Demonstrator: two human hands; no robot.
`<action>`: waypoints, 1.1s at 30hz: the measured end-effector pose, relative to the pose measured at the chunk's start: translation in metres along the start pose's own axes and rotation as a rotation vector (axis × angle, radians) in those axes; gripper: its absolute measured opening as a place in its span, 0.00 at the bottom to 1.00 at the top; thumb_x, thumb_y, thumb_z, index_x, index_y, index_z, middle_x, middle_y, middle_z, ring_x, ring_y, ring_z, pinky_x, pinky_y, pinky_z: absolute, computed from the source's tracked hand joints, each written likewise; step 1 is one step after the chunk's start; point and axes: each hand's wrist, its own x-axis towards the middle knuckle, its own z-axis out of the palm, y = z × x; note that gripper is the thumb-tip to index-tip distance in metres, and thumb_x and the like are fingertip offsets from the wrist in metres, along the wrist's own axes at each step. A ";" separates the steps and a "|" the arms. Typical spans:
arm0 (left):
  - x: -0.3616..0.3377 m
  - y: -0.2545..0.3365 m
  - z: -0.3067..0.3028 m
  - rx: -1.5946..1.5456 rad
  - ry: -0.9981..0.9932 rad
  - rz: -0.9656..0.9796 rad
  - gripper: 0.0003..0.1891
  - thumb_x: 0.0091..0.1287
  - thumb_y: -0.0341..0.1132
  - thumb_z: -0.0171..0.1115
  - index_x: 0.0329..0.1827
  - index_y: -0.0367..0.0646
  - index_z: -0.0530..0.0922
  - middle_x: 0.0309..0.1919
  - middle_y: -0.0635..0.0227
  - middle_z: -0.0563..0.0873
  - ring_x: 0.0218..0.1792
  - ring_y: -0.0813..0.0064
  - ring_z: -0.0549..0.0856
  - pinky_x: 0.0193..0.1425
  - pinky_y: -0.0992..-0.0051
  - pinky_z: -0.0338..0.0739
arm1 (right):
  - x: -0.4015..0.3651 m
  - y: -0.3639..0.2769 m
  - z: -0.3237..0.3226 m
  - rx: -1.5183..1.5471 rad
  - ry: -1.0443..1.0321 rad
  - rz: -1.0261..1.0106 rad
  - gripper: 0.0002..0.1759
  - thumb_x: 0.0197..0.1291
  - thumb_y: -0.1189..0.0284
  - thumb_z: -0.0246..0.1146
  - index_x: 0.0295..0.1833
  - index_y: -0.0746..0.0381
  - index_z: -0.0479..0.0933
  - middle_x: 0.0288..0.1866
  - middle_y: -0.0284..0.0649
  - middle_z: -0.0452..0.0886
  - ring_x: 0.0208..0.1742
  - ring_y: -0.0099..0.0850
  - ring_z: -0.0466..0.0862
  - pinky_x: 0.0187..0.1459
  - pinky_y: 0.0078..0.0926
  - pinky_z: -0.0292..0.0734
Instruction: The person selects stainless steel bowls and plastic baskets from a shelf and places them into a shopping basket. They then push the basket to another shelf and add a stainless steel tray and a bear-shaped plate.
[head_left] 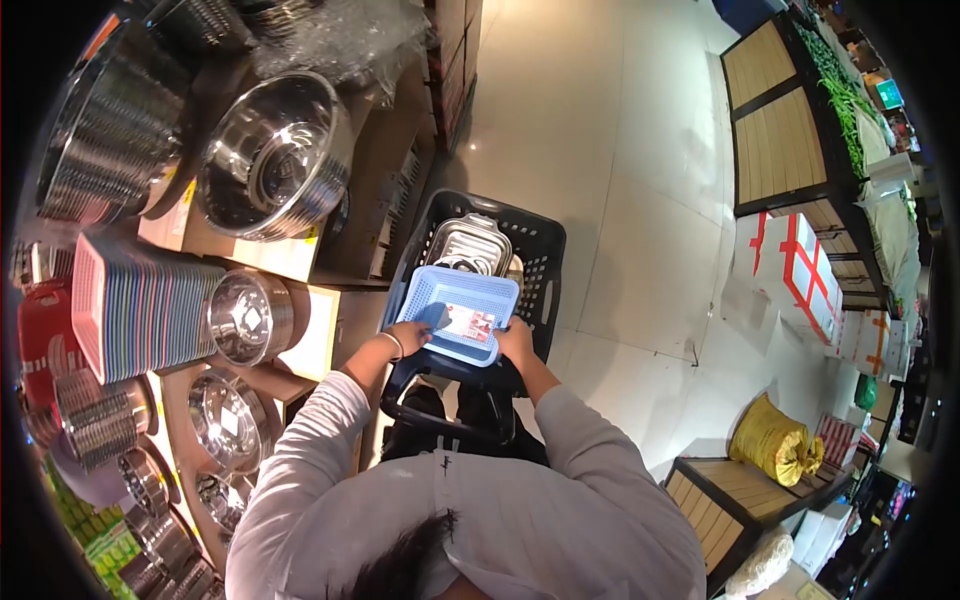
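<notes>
My left hand [412,335] pinches the near left corner of a blue plastic tray [445,288], its thumb over the rim, and my right hand [516,340] pinches the tray's right edge; the fingers under the plastic are hidden from me. I have this tray over the near part of the dark shopping basket [549,265], tilted a little, and I cannot tell whether it rests on anything inside. A white and red label [468,322] shows on the tray's floor. Beyond the tray, within the shopping basket, lie some metal trays [474,240], partly covered by the blue one. The shopping basket's black handle [470,435] curves on its near side, just in front of my legs. To the left of the shopping basket, shelves carry a large steel bowl [275,160], a smaller steel bowl [250,315] and a row of nested coloured plastic trays [150,300]. Well to the right of the shopping basket, across the pale floor [620,150], are a taped white box [808,275] and a yellow sack [768,440]
</notes>
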 end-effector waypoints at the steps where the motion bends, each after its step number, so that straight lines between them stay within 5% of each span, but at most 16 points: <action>1: -0.019 0.020 -0.016 -0.037 -0.002 -0.024 0.21 0.61 0.44 0.53 0.55 0.45 0.71 0.47 0.54 0.78 0.49 0.57 0.76 0.55 0.68 0.68 | -0.004 -0.002 -0.003 0.091 -0.002 -0.006 0.16 0.43 0.76 0.64 0.37 0.73 0.71 0.31 0.50 0.80 0.26 0.37 0.82 0.25 0.29 0.79; 2: -0.030 0.025 -0.021 -0.037 0.016 -0.021 0.21 0.61 0.44 0.53 0.55 0.45 0.71 0.47 0.54 0.78 0.49 0.57 0.76 0.55 0.68 0.68 | -0.008 -0.003 -0.010 0.087 0.001 -0.023 0.16 0.43 0.76 0.64 0.37 0.73 0.71 0.31 0.50 0.80 0.26 0.37 0.82 0.25 0.29 0.79; 5: -0.061 0.035 -0.018 0.113 0.368 0.416 0.21 0.57 0.41 0.58 0.55 0.50 0.72 0.48 0.55 0.77 0.45 0.57 0.78 0.51 0.66 0.72 | -0.034 -0.029 -0.040 0.375 -0.111 0.025 0.16 0.46 0.74 0.65 0.38 0.73 0.70 0.30 0.46 0.78 0.27 0.34 0.82 0.25 0.26 0.79; 8: -0.115 0.084 -0.039 0.245 0.310 0.281 0.18 0.56 0.36 0.58 0.51 0.47 0.73 0.43 0.58 0.79 0.42 0.58 0.80 0.45 0.65 0.74 | -0.068 -0.077 -0.078 0.406 -0.184 0.074 0.19 0.46 0.73 0.65 0.41 0.73 0.69 0.31 0.45 0.77 0.27 0.33 0.81 0.25 0.25 0.79; 12: -0.167 0.115 -0.051 0.488 0.666 0.348 0.10 0.53 0.28 0.50 0.37 0.47 0.74 0.29 0.66 0.79 0.25 0.67 0.82 0.26 0.71 0.76 | -0.108 -0.126 -0.108 0.434 -0.209 -0.074 0.19 0.52 0.67 0.63 0.42 0.71 0.69 0.33 0.43 0.77 0.27 0.29 0.80 0.25 0.22 0.79; 20: -0.311 0.136 -0.104 0.637 0.926 0.385 0.09 0.50 0.31 0.54 0.35 0.51 0.74 0.24 0.73 0.74 0.17 0.74 0.78 0.19 0.78 0.71 | -0.158 -0.202 -0.117 0.456 -0.160 -0.414 0.14 0.61 0.64 0.54 0.42 0.66 0.66 0.29 0.35 0.75 0.27 0.20 0.78 0.26 0.17 0.76; 23: -0.361 0.125 -0.120 0.589 1.025 0.379 0.10 0.50 0.31 0.55 0.36 0.51 0.75 0.26 0.73 0.74 0.21 0.73 0.77 0.25 0.76 0.72 | -0.161 -0.237 -0.108 0.709 -0.322 -0.500 0.09 0.63 0.68 0.51 0.38 0.64 0.65 0.32 0.39 0.76 0.29 0.22 0.79 0.28 0.17 0.77; 27: -0.416 0.101 -0.131 0.346 1.213 0.288 0.12 0.49 0.25 0.54 0.38 0.44 0.73 0.38 0.67 0.77 0.33 0.65 0.80 0.37 0.73 0.75 | -0.188 -0.296 -0.075 0.681 -0.488 -0.550 0.10 0.62 0.68 0.52 0.38 0.65 0.65 0.33 0.42 0.77 0.30 0.25 0.80 0.30 0.19 0.79; 32: -0.469 0.066 -0.125 -0.079 1.525 0.125 0.23 0.48 0.16 0.48 0.50 0.42 0.68 0.61 0.55 0.61 0.47 0.58 0.76 0.41 0.70 0.74 | -0.220 -0.376 -0.003 0.681 -0.603 -0.675 0.12 0.62 0.67 0.53 0.39 0.67 0.65 0.35 0.44 0.78 0.33 0.27 0.81 0.32 0.24 0.80; 33: -0.474 0.058 -0.124 -0.111 1.593 0.190 0.25 0.50 0.16 0.46 0.54 0.42 0.66 0.63 0.54 0.57 0.56 0.57 0.70 0.49 0.68 0.72 | -0.219 -0.390 0.014 0.650 -0.598 -0.702 0.13 0.61 0.67 0.55 0.38 0.68 0.65 0.35 0.44 0.77 0.33 0.27 0.80 0.32 0.22 0.80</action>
